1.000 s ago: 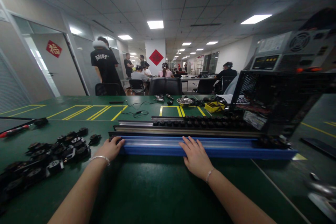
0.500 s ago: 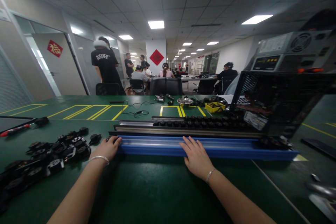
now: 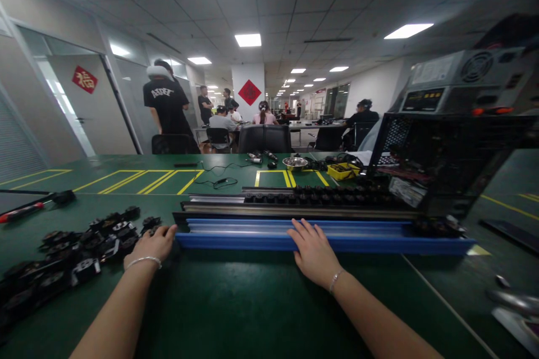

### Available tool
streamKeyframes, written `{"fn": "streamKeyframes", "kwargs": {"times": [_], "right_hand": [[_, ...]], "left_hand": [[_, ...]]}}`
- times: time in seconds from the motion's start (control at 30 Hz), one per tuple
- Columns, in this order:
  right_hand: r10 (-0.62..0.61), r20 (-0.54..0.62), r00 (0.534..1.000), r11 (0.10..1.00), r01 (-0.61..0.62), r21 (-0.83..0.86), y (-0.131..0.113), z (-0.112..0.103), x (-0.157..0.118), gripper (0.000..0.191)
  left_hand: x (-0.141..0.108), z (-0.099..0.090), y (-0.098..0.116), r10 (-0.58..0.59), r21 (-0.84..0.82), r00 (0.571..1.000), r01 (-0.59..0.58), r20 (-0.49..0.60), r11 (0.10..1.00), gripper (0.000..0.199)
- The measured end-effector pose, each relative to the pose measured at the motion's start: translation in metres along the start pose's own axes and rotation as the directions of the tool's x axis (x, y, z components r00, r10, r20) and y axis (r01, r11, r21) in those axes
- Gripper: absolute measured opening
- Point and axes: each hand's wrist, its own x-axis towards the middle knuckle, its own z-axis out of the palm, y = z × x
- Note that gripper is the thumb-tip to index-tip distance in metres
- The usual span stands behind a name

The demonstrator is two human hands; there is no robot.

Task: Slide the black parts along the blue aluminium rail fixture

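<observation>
A long blue channel-shaped rail (image 3: 261,242) lies across the table in front of me, with several black parts (image 3: 442,228) seated in its right end. My right hand (image 3: 315,249) rests on the rail's near edge near the middle, fingers stretched and spread over the trough. Just off the rail's left end is my left hand (image 3: 152,245), palm down with fingers partly extended, beside a small black part (image 3: 150,223). Whether its fingertips touch that part cannot be seen. A loose heap of black parts (image 3: 86,247) with some silvery pieces spreads to its left.
Behind the blue rail lie dark rails (image 3: 295,210) with a row of black parts (image 3: 332,196). An opened computer case (image 3: 429,162) stands at the right. Farther back are a metal bowl (image 3: 295,163) and a yellow tray (image 3: 343,170). A red-handled tool (image 3: 23,212) lies far left.
My left hand has come off the rail's left end and shifted left toward the black parts. My right hand stays on the rail. The view has shifted slightly.
</observation>
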Motion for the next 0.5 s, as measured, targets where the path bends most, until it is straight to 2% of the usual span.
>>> {"fn": "streamKeyframes", "kwargs": {"times": [0.1, 0.17, 0.3, 0.5], "right_hand": [[0.000, 0.006, 1.000, 1.000, 0.000, 0.002, 0.000, 0.000, -0.001, 0.050], [0.000, 0.011, 1.000, 1.000, 0.000, 0.003, 0.001, -0.001, -0.001, 0.050], [0.005, 0.029, 1.000, 1.000, -0.005, 0.002, 0.001, -0.001, 0.000, 0.051], [0.001, 0.028, 1.000, 1.000, -0.002, 0.015, 0.002, -0.003, 0.000, 0.052]], "left_hand": [[-0.004, 0.003, -0.011, -0.192, -0.044, 0.980, 0.194, 0.043, 0.980, 0.062], [-0.009, 0.003, -0.014, -0.251, -0.050, 0.968, 0.252, 0.032, 0.966, 0.065], [-0.018, -0.006, -0.016, -0.323, -0.036, 0.946, 0.322, -0.038, 0.946, 0.066], [-0.027, -0.017, -0.014, -0.330, 0.003, 0.939, 0.332, -0.097, 0.943, 0.067]]}}
